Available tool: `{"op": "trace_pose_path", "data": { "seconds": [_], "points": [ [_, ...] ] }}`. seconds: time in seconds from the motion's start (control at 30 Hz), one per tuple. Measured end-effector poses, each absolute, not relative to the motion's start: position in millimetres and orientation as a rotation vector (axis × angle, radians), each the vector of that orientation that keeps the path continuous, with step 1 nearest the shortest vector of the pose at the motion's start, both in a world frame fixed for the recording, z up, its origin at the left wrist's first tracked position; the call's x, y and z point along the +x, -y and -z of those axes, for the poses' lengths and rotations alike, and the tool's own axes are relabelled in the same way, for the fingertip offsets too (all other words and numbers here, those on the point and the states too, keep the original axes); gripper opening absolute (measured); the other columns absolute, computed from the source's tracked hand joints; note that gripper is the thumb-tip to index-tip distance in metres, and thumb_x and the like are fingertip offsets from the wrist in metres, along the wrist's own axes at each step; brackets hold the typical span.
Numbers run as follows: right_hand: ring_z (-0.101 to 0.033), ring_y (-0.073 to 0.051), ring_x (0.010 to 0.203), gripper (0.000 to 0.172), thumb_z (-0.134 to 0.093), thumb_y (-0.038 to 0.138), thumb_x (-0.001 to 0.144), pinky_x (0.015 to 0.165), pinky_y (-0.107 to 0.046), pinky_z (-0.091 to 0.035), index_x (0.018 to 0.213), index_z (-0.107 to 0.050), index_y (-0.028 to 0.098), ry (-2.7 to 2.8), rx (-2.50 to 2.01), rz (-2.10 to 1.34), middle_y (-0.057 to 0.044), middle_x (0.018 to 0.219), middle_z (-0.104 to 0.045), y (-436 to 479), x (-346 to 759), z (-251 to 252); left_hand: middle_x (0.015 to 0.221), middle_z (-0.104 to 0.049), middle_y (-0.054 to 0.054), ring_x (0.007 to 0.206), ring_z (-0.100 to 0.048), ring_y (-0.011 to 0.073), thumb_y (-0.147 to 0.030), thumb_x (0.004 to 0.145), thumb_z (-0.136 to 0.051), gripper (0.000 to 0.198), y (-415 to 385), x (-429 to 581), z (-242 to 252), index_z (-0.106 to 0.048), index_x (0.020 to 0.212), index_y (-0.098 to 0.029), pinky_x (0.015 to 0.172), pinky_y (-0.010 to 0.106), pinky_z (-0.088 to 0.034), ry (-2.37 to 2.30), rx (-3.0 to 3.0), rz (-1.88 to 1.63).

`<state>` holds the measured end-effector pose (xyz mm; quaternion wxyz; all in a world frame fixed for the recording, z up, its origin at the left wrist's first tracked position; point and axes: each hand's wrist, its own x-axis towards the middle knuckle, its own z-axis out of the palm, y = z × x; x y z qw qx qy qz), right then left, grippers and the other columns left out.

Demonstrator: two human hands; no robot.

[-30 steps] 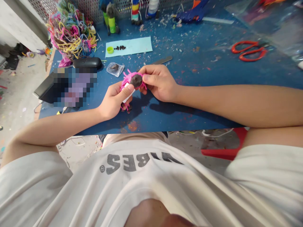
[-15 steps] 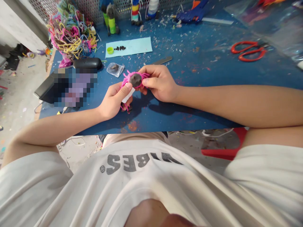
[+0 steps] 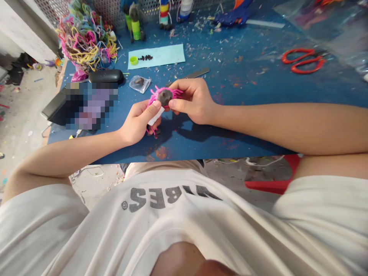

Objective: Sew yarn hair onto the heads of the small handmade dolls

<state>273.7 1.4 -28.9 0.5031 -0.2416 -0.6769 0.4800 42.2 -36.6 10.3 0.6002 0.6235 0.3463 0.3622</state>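
Between my hands, above the front of the blue table (image 3: 230, 88), is a small doll (image 3: 165, 98) with a dark grey clay head, pink yarn hair and a white body. My left hand (image 3: 141, 122) is closed around the white body, its thumb just below the head. Pink strands with dark ends hang out under the left fingers. My right hand (image 3: 195, 98) pinches at the right side of the head and hair, thumb against the grey clay. Part of the doll is hidden by my fingers.
Behind my hands lie a metal blade (image 3: 198, 73), a small plastic bag (image 3: 140, 83) and a light blue strip (image 3: 169, 55) with black beads and a green cap. Red scissors (image 3: 306, 61), a blue glue gun (image 3: 232, 17), a yarn heap (image 3: 86, 38) and finished-looking dolls (image 3: 136, 28) stand farther off.
My right thumb has slid slightly left onto the grey head, and the right fingers have shifted a little. My left hand keeps its hold on the doll.
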Motion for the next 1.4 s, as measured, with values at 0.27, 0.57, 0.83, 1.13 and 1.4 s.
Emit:
{"op": "trace_pose_path", "data": {
  "seconds": [0.27, 0.57, 0.83, 1.13, 1.4],
  "points": [
    [-0.056, -0.012, 0.057, 0.046, -0.103, 0.06, 0.096, 0.055, -0.03, -0.051, 0.095, -0.079, 0.021, 1.585, -0.57, -1.218, 0.0, 0.078, -0.073, -0.8, 270.4, 28.3, 0.058, -0.061, -0.001, 0.043, -0.05, 0.0118, -0.08, 0.111, -0.083, 0.065, 36.2, 40.8, -10.0, -0.073, 0.087, -0.021, 0.047, 0.028, -0.041, -0.855, 1.428, -0.82],
    [-0.056, -0.014, 0.056, 0.058, -0.102, 0.078, 0.095, 0.051, -0.032, -0.048, 0.095, -0.081, 0.023, 1.568, -0.518, -1.249, 0.0, 0.077, -0.075, -5.1, 268.3, 32.1, 0.056, -0.059, -0.001, 0.043, -0.048, 0.012, -0.088, 0.103, -0.086, 0.071, 36.1, 41.8, -11.5, -0.068, 0.08, -0.023, 0.046, 0.03, -0.036, -0.788, 1.458, -0.834],
    [-0.058, -0.014, 0.055, 0.049, -0.096, 0.071, 0.1, 0.05, -0.03, -0.046, 0.094, -0.087, 0.023, 1.481, -0.41, -1.373, -0.001, 0.077, -0.077, -10.1, 267.5, 37.7, 0.058, -0.06, -0.002, 0.044, -0.049, 0.0128, -0.092, 0.101, -0.086, 0.072, 35.4, 41.9, -9.0, -0.074, 0.088, -0.022, 0.046, 0.03, -0.038, -0.809, 1.454, -0.835],
    [-0.056, -0.015, 0.053, 0.059, -0.096, 0.079, 0.099, 0.05, -0.031, -0.047, 0.085, -0.081, 0.024, 1.507, -0.532, -1.324, 0.0, 0.074, -0.076, -7.8, 266.0, 32.9, 0.058, -0.06, -0.003, 0.044, -0.05, 0.0117, -0.089, 0.099, -0.09, 0.071, 34.3, 41.7, -8.3, -0.07, 0.086, -0.022, 0.045, 0.028, -0.038, -0.773, 1.45, -0.833],
    [-0.058, -0.015, 0.054, 0.057, -0.093, 0.076, 0.102, 0.05, -0.031, -0.047, 0.085, -0.081, 0.023, 1.492, -0.48, -1.35, 0.0, 0.075, -0.076, -8.2, 266.4, 35.2, 0.058, -0.059, -0.003, 0.044, -0.049, 0.0116, -0.094, 0.101, -0.085, 0.074, 32.9, 41.0, -6.5, -0.068, 0.086, -0.023, 0.045, 0.029, -0.038, -0.75, 1.486, -0.827]
  ]
}}
